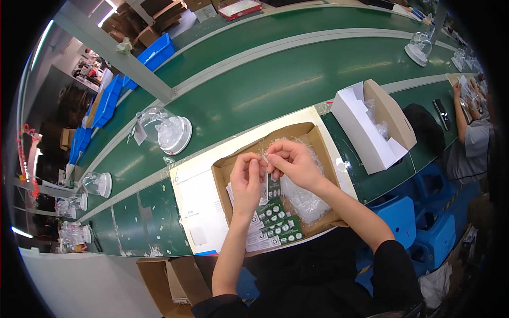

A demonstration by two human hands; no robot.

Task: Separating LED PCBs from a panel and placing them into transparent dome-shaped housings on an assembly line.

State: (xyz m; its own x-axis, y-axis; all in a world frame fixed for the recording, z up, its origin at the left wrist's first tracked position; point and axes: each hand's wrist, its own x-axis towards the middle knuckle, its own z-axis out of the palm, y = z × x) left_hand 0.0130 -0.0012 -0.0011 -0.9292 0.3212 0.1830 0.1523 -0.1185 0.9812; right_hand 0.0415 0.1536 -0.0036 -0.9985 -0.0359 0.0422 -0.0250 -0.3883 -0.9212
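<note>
My left hand (247,175) and my right hand (295,161) meet over a shallow cardboard tray (221,193). Fingertips of both are pinched close together, on something too small to make out. Just below them is a green and white card (273,186); whether it hangs from my fingers or lies in the tray I cannot tell. Several green and white printed cards (283,229) lie overlapping in the tray's near left part. To their right sits a heap of thin clear plastic strands (307,205), partly under my right forearm.
Under the tray lies a pale board (199,209). An open white box (360,132) with clear wrapping stands to the right. On the green conveyor (233,85) are clear domes on white bases, one dome (168,130) nearby. Blue stools (395,220) and another person (472,143) are at right.
</note>
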